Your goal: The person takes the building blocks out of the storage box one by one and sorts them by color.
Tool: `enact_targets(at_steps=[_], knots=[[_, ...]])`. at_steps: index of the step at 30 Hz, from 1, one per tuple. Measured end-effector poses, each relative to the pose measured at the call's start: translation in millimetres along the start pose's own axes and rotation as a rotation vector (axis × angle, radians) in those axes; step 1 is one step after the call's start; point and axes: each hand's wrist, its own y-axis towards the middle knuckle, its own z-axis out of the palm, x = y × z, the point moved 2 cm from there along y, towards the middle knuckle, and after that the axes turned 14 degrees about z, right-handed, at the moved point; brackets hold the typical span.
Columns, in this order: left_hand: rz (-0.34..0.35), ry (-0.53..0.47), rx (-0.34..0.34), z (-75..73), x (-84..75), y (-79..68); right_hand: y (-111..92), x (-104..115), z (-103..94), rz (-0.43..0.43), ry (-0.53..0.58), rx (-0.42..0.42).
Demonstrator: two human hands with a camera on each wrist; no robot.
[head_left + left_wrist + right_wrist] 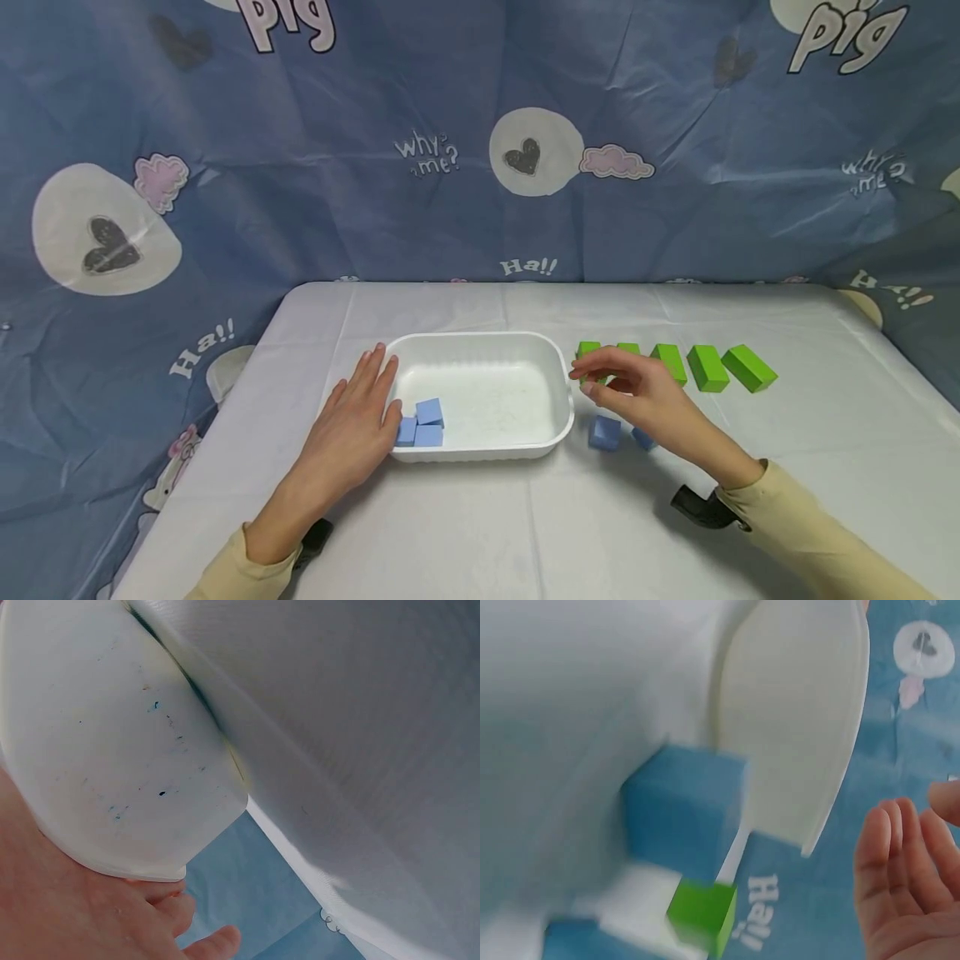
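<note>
My left hand [354, 421] lies along the left end of a white plastic tray [487, 454], fingers extended and thumb at the rim. In the left wrist view the hand [90, 907] is right against the tray's outer wall [127, 765]. Inside the tray's near left corner sit blue cubes [429, 436], three in all. Just past the tray's right rim hovers my right hand [637, 387], fingers loosely bent and thumb apart, holding nothing. Below it on the table are a blue cube [604, 433] and another blue cube [642, 439], which the hand partly covers.
Several green rectangular blocks [707, 368] stand in a row right of the tray, some partly behind my right hand. White cloth covers the table [465, 533]. A blue printed curtain [375, 208] hangs behind its far edge.
</note>
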Motion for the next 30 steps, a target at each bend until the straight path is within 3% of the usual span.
enact_targets(at_steps=[8,21,30], knots=[[-0.001,0.003,0.003,0.8,0.2,1.1,11,14,32.7,-0.063,0.026,0.102],[-0.002,0.003,0.002,-0.1,0.3,1.1,34,25,80.0,-0.076,0.002,0.254],[-0.006,0.008,0.009,-0.7,2.3,0.8,53,32,107.5,-0.123,-0.085,0.31]])
